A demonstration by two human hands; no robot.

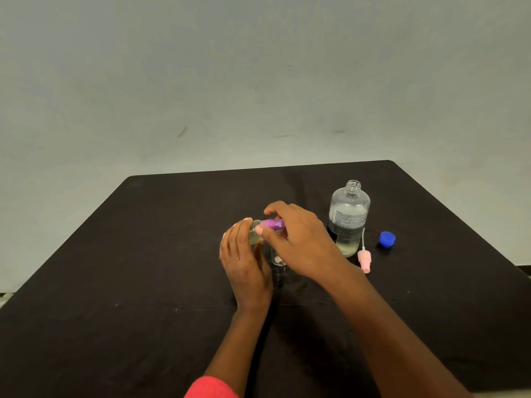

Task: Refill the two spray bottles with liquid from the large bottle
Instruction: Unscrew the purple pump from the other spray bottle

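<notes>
The right hand (301, 239) pinches a purple spray top (273, 224) between thumb and fingertips. The left hand (244, 262) curls round the small bottle (254, 235) that top sits on, holding it tilted just above the table (143, 254). Whether the top is being twisted on or off cannot be told. Under the right palm stands a second small bottle (278, 261), upright, open and partly hidden. To the right is the large bottle (348, 219), uncapped, with liquid low in it.

The risks, as I judge them: the tilted bottle seems to hold pale liquid, so a loose top could let it spill. The right wrist hangs over the open second bottle, and a careless drop of the arm could knock it over. The pink spray top (365, 261) lies touching the large bottle's foot, where a sweep could roll it away.

Counted: two hands, two small bottles, two spray tops — purple and pink — one large bottle and one blue cap (387, 239), lying apart.
</notes>
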